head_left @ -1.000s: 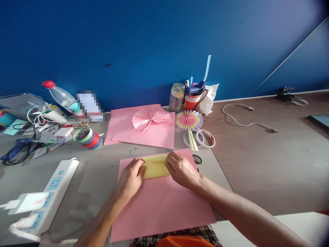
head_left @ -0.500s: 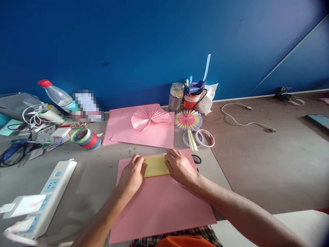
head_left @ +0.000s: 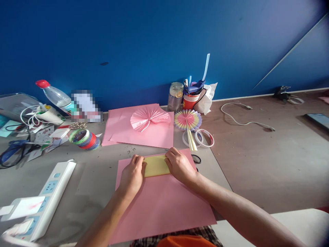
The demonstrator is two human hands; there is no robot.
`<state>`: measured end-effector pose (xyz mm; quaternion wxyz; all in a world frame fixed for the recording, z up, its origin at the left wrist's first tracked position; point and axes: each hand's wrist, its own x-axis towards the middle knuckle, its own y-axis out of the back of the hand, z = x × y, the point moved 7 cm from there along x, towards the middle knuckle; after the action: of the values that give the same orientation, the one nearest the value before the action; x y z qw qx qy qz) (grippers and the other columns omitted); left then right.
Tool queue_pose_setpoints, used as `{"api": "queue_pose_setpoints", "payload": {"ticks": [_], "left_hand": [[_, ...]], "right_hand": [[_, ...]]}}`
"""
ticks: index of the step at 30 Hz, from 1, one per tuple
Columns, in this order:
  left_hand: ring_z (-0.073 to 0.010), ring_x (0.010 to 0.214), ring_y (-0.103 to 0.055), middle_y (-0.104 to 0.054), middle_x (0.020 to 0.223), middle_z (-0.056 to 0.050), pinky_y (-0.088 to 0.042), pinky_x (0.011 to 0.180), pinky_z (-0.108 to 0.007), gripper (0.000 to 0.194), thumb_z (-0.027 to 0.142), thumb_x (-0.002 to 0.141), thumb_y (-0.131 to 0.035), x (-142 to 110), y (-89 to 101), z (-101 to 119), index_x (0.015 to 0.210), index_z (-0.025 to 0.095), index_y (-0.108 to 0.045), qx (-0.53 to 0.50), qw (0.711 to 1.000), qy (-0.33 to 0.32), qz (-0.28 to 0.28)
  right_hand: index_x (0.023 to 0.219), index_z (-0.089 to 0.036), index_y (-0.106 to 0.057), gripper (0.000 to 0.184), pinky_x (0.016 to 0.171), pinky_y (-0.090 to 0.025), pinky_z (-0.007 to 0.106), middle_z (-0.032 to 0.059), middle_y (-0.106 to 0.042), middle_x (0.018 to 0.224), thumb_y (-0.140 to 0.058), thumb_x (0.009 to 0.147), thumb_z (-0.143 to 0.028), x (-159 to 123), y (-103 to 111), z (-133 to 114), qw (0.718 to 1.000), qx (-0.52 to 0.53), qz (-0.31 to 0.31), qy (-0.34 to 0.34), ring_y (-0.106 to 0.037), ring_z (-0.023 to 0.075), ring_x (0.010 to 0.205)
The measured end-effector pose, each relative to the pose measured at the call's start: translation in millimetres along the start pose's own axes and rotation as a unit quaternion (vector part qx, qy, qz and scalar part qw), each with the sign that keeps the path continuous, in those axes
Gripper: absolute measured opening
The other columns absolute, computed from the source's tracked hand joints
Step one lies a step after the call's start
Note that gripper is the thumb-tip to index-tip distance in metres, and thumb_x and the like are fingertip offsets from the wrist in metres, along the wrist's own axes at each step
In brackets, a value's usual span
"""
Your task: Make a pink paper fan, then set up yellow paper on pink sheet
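Wears a bright orange garment (head_left: 183, 241) at the near edge, plain and smooth, with a rounded outline. Shows plaid cloth (head_left: 207, 234) in dark brown and pale tones just beyond, reaching out to left and right. Has bare forearms (head_left: 226, 202), a bare left hand (head_left: 132, 173) and a bare right hand (head_left: 181, 166).

"What sort of place is this?"

"A craft spot on a shared-looking worktop (head_left: 257, 164), I'd say. Pink sheets (head_left: 144, 206) lie on it."

"Anything more around those sheets?"

"Beyond them, a pleated pink fan (head_left: 147, 119) and tape rolls (head_left: 205, 138); left of them, a power strip (head_left: 52, 202). A blue partition (head_left: 154, 44) backs everything."

"Office or workshop?"

"I can't tell."
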<state>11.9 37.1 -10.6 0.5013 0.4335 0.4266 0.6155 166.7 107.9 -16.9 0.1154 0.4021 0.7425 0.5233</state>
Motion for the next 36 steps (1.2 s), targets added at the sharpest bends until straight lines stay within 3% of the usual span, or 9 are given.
{"api": "queue_pose_setpoints", "payload": {"ticks": [14, 27, 36], "left_hand": [[-0.0166, 0.073, -0.061, -0.059, 0.094, -0.006, -0.043, 0.056, -0.025, 0.012, 0.022, 0.091, -0.043, 0.7, 1.7, -0.4, 0.09, 0.02, -0.054, -0.007, 1.0, 0.018, 0.006], [-0.0164, 0.073, -0.062, -0.059, 0.099, -0.007, -0.043, 0.054, -0.024, 0.014, 0.024, 0.092, -0.042, 0.5, 2.5, 1.2, 0.095, 0.02, -0.055, 0.011, 1.0, 0.016, 0.009], [-0.018, 0.075, -0.064, -0.06, 0.105, -0.01, -0.045, 0.054, -0.026, 0.019, 0.022, 0.091, -0.042, 0.4, 3.0, 0.7, 0.107, 0.019, -0.051, 0.029, 0.999, 0.017, 0.016]], "right_hand": [[0.071, -0.017, -0.049, 0.02, 0.058, -0.035, 0.025, 0.0038, -0.049, 0.078, -0.043, 0.087, -0.009, 1.1, -2.2, 4.1, 1.0, -0.004, 0.01, -0.017, -0.045, 0.0127, 0.063], [0.076, -0.017, -0.05, 0.015, 0.058, -0.035, 0.025, 0.0049, -0.049, 0.082, -0.044, 0.086, -0.007, 2.6, -2.4, 3.4, 0.999, -0.007, -0.019, -0.034, -0.047, 0.014, 0.066], [0.093, -0.017, -0.052, 0.017, 0.056, -0.037, 0.026, 0.008, -0.051, 0.089, -0.043, 0.084, -0.006, 0.0, 4.1, -4.5, 0.999, -0.045, 0.005, -0.029, -0.049, 0.0174, 0.071]]}}
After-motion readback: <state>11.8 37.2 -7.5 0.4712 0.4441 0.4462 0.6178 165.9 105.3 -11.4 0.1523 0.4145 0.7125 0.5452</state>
